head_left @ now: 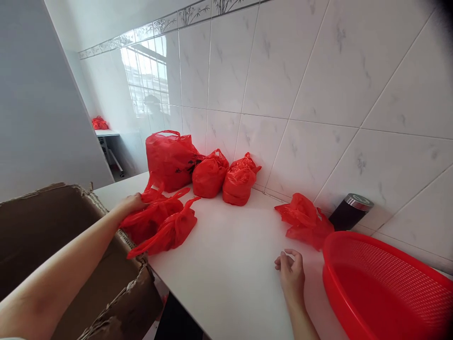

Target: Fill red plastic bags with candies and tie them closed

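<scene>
My left hand (132,204) reaches over the cardboard box's edge to a red plastic bag (155,212) at the table's left edge. It is closed on the bag's plastic, with the fingertips partly hidden. A second red bag (177,231) lies against it on the near side, its handles loose. Over the white table (226,264), my right hand (290,269) holds nothing; its fingers are loosely curled, with a gap between them. Nearest to that hand are a crumpled red bag (302,219) and a red plastic basket (339,283).
Filled red bags (170,158) stand in a row against the tiled wall (269,85). An open cardboard box (120,297) with ragged edges adjoins the table's left side. A dark cylinder with a silver lid (350,210) leans at the wall behind the basket.
</scene>
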The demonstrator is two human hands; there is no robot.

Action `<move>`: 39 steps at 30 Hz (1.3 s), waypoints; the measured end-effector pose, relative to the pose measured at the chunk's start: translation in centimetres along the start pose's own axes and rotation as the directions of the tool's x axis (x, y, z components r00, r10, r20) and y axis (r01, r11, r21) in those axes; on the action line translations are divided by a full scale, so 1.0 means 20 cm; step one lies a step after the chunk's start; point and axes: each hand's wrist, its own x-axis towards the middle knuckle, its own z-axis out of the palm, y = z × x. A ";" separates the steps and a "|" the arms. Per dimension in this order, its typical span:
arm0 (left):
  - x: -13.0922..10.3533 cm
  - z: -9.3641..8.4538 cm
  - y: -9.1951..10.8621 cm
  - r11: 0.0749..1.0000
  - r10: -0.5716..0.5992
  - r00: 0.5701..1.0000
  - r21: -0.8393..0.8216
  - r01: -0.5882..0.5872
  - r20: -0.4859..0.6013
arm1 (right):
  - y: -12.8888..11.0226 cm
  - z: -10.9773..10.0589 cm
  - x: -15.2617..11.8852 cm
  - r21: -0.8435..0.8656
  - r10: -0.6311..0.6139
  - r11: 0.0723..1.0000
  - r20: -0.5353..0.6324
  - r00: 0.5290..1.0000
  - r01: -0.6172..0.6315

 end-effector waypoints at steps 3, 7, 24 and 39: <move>0.04 0.03 0.00 0.999 -0.040 0.996 0.009 0.039 0.076 | 0.01 0.00 0.00 0.004 -0.002 1.000 -0.002 1.000 0.002; 0.06 0.01 0.00 0.999 0.014 0.994 -0.044 -0.009 0.111 | 0.00 0.00 0.00 -0.039 0.011 0.999 0.011 1.000 -0.010; -0.01 -0.08 0.02 0.993 0.082 0.982 0.100 -0.066 -0.169 | 0.01 0.01 0.00 -0.069 -0.004 0.998 0.010 1.000 0.005; 0.13 -0.01 -0.04 0.992 -0.041 0.999 0.121 0.039 0.011 | 0.03 0.01 0.00 -0.090 -0.004 0.996 0.008 1.000 0.004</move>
